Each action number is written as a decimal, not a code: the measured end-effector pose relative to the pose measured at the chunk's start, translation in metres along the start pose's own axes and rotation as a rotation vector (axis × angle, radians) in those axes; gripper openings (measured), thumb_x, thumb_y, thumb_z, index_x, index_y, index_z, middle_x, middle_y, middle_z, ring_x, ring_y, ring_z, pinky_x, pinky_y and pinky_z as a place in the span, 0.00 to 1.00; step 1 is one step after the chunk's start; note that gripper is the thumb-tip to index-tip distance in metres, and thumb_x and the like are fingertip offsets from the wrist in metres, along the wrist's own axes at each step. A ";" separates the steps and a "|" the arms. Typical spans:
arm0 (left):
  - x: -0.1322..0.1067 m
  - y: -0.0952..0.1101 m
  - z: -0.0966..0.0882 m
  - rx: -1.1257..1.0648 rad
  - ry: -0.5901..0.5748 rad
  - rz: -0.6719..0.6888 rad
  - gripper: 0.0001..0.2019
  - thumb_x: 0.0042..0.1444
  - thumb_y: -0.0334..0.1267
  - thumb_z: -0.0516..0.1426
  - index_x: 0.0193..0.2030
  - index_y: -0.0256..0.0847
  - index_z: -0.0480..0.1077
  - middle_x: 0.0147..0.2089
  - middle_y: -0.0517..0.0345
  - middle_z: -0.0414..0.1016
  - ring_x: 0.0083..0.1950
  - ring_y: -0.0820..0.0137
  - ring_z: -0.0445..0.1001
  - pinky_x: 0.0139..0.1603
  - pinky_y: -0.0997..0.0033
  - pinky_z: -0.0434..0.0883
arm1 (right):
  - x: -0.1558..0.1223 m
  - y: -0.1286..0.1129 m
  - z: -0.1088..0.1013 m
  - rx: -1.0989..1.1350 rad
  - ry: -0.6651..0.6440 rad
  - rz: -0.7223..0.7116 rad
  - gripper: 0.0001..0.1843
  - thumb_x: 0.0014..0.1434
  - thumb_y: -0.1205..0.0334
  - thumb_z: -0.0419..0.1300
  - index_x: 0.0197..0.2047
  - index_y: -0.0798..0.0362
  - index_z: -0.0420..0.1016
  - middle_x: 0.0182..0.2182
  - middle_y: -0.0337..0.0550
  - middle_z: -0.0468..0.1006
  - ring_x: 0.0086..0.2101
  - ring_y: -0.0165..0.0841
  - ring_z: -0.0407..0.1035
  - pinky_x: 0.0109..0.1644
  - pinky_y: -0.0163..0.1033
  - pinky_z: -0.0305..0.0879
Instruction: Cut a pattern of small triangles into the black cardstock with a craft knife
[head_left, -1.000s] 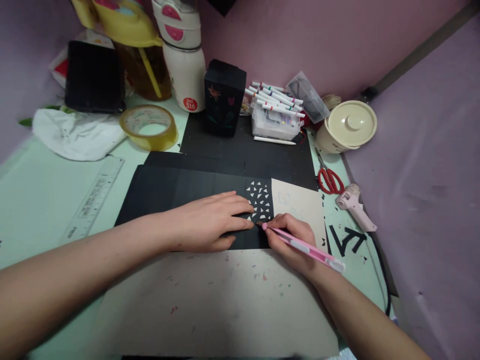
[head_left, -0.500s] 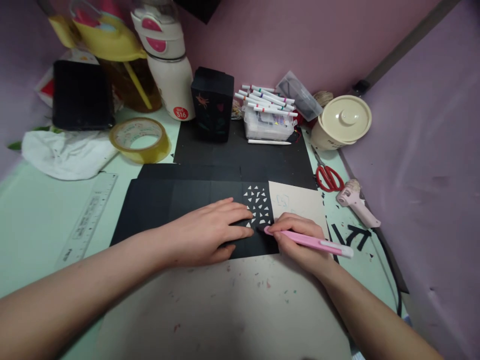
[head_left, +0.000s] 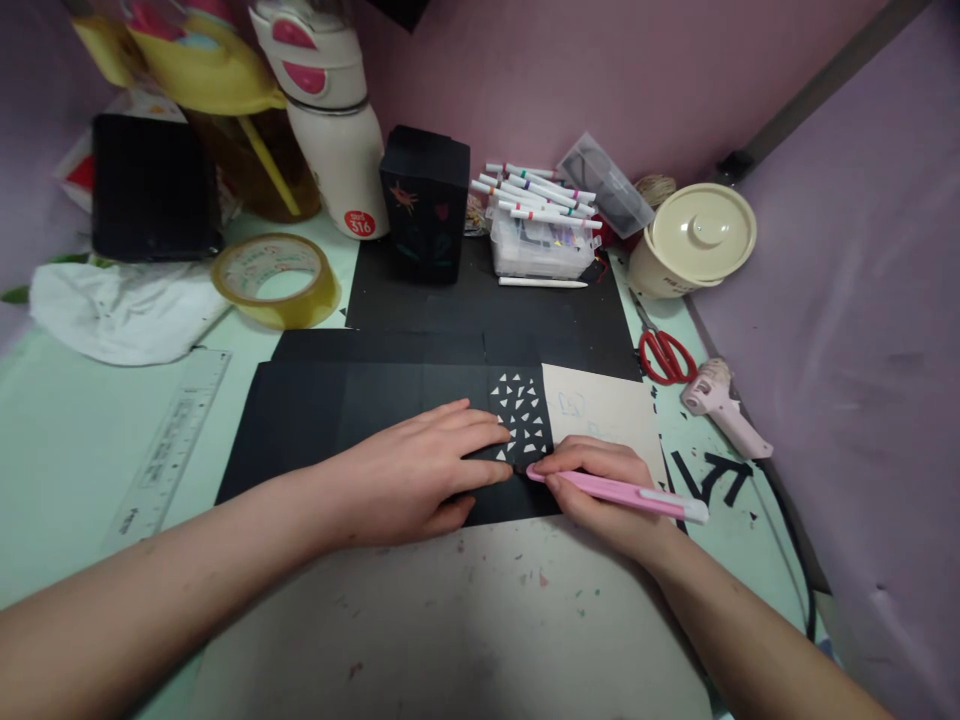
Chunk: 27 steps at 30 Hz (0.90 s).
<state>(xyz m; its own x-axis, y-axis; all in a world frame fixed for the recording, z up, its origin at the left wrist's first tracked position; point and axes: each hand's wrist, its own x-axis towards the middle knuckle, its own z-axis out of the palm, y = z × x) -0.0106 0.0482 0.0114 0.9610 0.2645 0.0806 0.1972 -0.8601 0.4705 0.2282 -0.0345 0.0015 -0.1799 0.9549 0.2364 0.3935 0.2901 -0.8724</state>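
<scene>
My left hand [head_left: 424,470] lies flat with spread fingers on a folded sheet of black paper [head_left: 307,420], its fingertips beside a patch of small white triangular cut-outs [head_left: 525,405]. Pinched in my right hand [head_left: 600,515] is a pink craft knife [head_left: 622,490] with a white end. Its tip meets the black paper just below the cut-outs, close to my left fingertips; the blade itself is too small to make out. Under the paper's right part shows a pale sheet [head_left: 600,400] with faint blue marks.
Scissors [head_left: 667,357], a glue gun [head_left: 724,405] and black paper scraps [head_left: 720,478] lie at right. Behind stand a lidded pot [head_left: 694,240], markers on a clear box [head_left: 544,250], a black box [head_left: 424,205] and a bottle [head_left: 341,160]. Left are tape [head_left: 277,285] and a ruler [head_left: 176,435].
The knife tip and my right hand have shifted very slightly down the paper. My left hand stays in place on the sheet. The whole view has moved a little.
</scene>
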 end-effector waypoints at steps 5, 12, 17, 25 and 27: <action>0.000 0.000 0.000 -0.007 -0.006 -0.009 0.21 0.58 0.32 0.55 0.59 0.45 0.70 0.64 0.48 0.68 0.67 0.57 0.65 0.71 0.44 0.57 | -0.001 0.000 0.000 -0.002 -0.007 0.023 0.09 0.57 0.72 0.62 0.35 0.52 0.83 0.28 0.42 0.82 0.27 0.29 0.75 0.32 0.35 0.70; -0.001 0.001 0.000 -0.018 0.006 0.000 0.21 0.58 0.31 0.55 0.59 0.44 0.71 0.64 0.47 0.68 0.66 0.56 0.66 0.71 0.44 0.58 | 0.000 -0.002 0.000 -0.042 -0.007 0.061 0.08 0.57 0.70 0.61 0.34 0.51 0.82 0.28 0.40 0.83 0.26 0.29 0.75 0.31 0.35 0.70; 0.000 0.000 0.000 -0.020 0.011 -0.002 0.21 0.58 0.31 0.55 0.59 0.45 0.70 0.64 0.48 0.68 0.67 0.56 0.66 0.71 0.44 0.58 | 0.001 -0.004 -0.001 -0.055 -0.032 0.144 0.07 0.57 0.69 0.61 0.32 0.51 0.82 0.27 0.40 0.82 0.25 0.29 0.73 0.30 0.35 0.68; -0.001 0.000 0.001 -0.034 0.014 -0.009 0.22 0.56 0.31 0.57 0.59 0.45 0.71 0.64 0.47 0.68 0.66 0.55 0.66 0.71 0.44 0.57 | 0.000 -0.003 -0.003 -0.043 -0.029 0.223 0.07 0.55 0.68 0.61 0.29 0.52 0.80 0.28 0.40 0.82 0.27 0.30 0.74 0.32 0.34 0.69; 0.000 0.000 0.001 -0.032 0.015 -0.011 0.22 0.56 0.30 0.56 0.59 0.45 0.71 0.64 0.48 0.68 0.66 0.55 0.66 0.70 0.43 0.58 | 0.000 -0.004 -0.004 -0.045 -0.022 0.236 0.07 0.55 0.68 0.61 0.29 0.52 0.80 0.27 0.40 0.82 0.27 0.30 0.74 0.32 0.34 0.68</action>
<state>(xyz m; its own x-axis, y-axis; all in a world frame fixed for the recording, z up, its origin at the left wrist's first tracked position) -0.0108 0.0475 0.0108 0.9558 0.2804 0.0883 0.2011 -0.8428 0.4993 0.2299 -0.0350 0.0069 -0.0978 0.9950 0.0179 0.4671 0.0618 -0.8820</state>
